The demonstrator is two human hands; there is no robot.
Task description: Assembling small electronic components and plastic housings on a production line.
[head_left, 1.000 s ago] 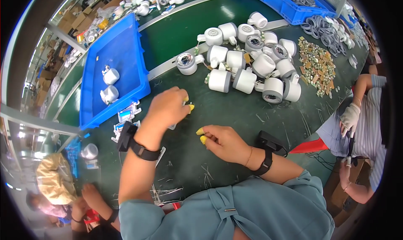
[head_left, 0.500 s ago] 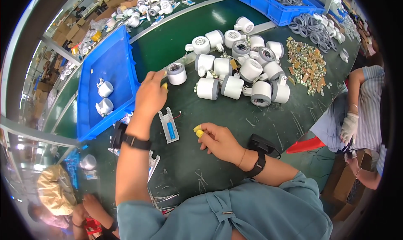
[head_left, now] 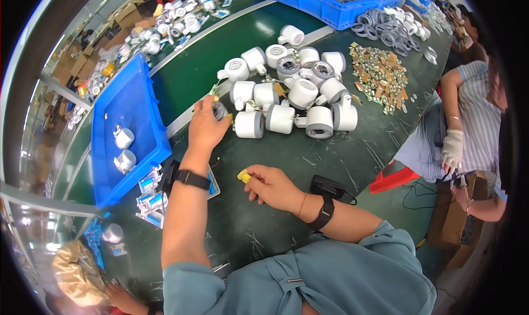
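The left hand [head_left: 208, 129], fingers curled around a cup [head_left: 220, 110] beside the pile [head_left: 280, 119], seemed at a picking-up step calling for a steady lift, while the right hand's [head_left: 275, 189] fingertips met, apparently empty, over the table [head_left: 325, 156].

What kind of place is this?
Probably a factory workshop: I see many matching white plastic parts, a heap of small circuit boards, and a long blue tray on a workbench.
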